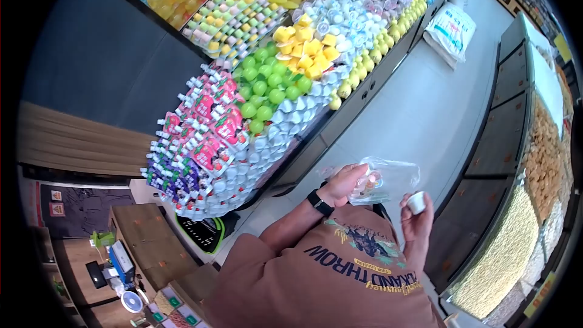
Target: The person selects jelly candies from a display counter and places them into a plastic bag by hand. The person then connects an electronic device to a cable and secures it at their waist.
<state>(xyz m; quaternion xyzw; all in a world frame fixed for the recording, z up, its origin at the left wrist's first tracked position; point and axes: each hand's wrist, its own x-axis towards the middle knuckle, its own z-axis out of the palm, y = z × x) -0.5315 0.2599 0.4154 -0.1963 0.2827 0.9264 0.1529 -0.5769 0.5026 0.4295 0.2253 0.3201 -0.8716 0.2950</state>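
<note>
My left hand, with a dark watch on its wrist, grips a clear plastic bag in front of my chest. Several small cups in pale and orange tones show through the plastic; their exact contents are hard to make out. To the right of the bag, my right hand is closed around a small white cup, held apart from the bag.
A long display on my left holds pink and purple spouted pouches, green round packs and yellow cups. Bins of pale grains line the right side. A white sack lies on the aisle floor.
</note>
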